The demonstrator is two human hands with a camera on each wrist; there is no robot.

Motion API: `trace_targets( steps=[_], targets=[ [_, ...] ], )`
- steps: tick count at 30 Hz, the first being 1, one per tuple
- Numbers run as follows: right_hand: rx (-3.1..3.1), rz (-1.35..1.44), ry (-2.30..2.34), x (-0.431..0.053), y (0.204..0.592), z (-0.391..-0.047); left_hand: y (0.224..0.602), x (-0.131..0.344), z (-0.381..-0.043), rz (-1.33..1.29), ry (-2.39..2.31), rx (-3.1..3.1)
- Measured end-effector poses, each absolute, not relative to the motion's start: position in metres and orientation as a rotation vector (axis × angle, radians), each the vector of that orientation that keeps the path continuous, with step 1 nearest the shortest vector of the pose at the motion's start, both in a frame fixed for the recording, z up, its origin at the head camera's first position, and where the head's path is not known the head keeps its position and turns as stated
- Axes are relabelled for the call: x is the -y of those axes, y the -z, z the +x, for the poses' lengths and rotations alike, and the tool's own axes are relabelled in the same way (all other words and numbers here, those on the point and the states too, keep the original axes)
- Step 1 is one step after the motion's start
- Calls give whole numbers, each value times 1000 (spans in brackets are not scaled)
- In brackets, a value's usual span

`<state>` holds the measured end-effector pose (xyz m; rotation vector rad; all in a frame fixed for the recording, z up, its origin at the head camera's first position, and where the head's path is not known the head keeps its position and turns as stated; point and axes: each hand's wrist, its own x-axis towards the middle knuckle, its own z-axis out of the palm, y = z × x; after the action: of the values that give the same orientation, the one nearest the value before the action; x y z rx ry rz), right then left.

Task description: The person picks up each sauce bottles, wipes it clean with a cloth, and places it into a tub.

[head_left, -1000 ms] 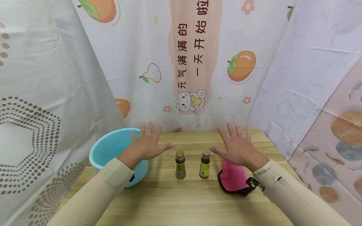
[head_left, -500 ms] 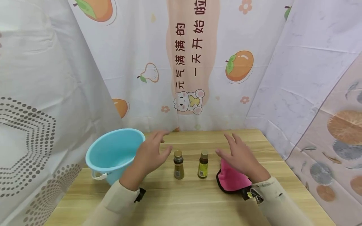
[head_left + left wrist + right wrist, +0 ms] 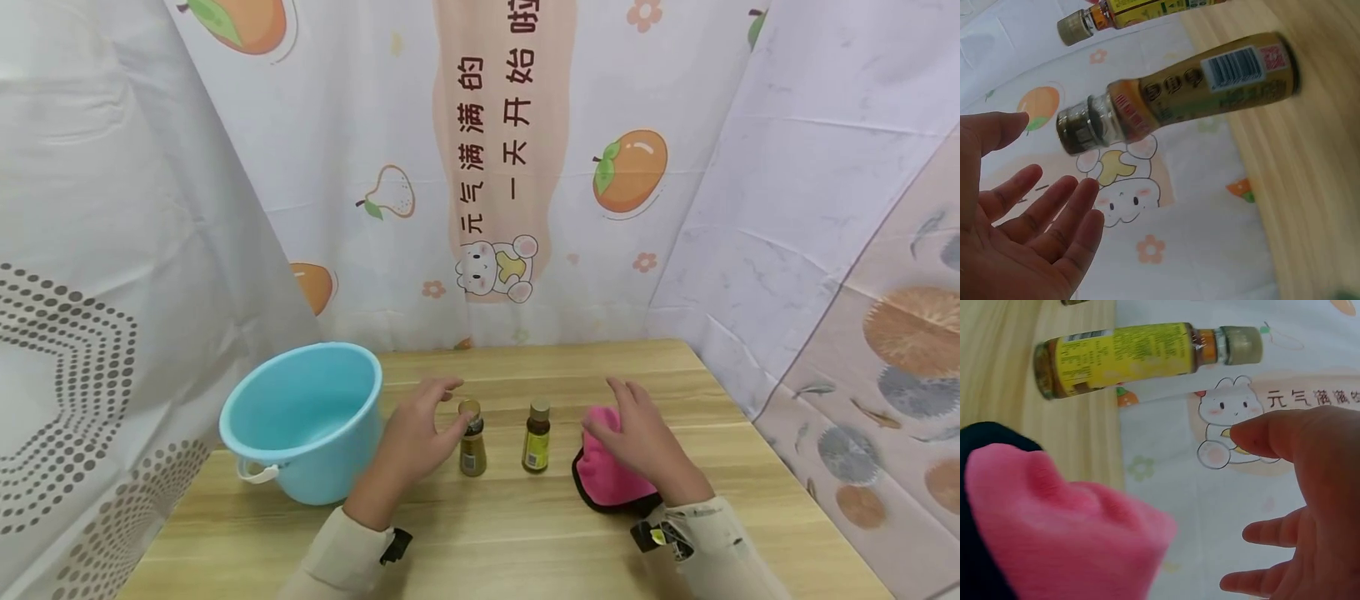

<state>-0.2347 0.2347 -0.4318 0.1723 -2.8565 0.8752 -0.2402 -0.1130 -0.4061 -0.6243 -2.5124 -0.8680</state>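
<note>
Left hand (image 3: 415, 433) is empty, thumb and fingers parted with a wide gap, just beside the cap of the gold bottle (image 3: 472, 454); the thumb overlaps the cap in the head view, but the left wrist view shows them apart. Right hand (image 3: 647, 437) is also empty, thumb well off the fingers, above the pink cloth (image 3: 606, 479), with the yellow-label bottle (image 3: 536, 450) near its thumb side. Change: a second ago both hands were spread higher and farther forward; now they are lower, fingers bent more, left nearer its bottle, and the bucket (image 3: 333, 467) is uncovered. Probably a reach, left hand closest to a grasp, nothing picked up yet. Both bottles stand upright mid-table, side by side and apart, long axes vertical, caps up; they look sideways in the wrist views only because those cameras are turned. Bucket sits at the left, mouth up, on the wooden table (image 3: 480, 542), printed curtain (image 3: 525, 325) behind.
</note>
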Motion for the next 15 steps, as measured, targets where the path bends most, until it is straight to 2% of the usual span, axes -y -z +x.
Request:
trace_targets(
  steps=[15],
  targets=[
    [2927, -44, -898, -236, 464, -234, 430, 101, -236, -568, 1016, 2395]
  ],
)
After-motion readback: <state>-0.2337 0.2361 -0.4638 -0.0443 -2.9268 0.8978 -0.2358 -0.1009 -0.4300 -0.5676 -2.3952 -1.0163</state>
